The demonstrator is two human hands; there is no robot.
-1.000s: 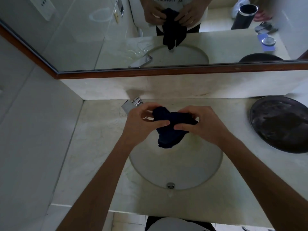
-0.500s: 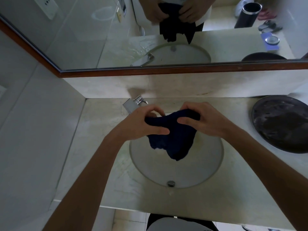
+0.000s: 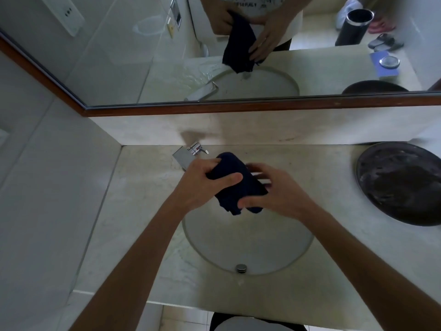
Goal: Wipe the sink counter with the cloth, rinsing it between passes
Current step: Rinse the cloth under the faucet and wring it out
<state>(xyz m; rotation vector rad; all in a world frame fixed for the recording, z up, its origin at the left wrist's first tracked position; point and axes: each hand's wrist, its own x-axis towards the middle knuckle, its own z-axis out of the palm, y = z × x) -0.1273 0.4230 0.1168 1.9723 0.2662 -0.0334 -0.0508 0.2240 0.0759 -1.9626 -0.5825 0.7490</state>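
I am holding the dark blue cloth above the sink basin, my left hand clamped around it; my right hand is pinching its lower end, fingers partly spread; I should be wringing firmly over the basin, keeping drips off the desk.

Dim, soft light; wide-angle bending at edges; slight blur.

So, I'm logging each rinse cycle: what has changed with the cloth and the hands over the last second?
The cloth, spread and hanging half a second ago, is bunched again. The left hand now grips its top alone; the right hand has shifted to its lower end, fingers blurred. Both remain over the sink.
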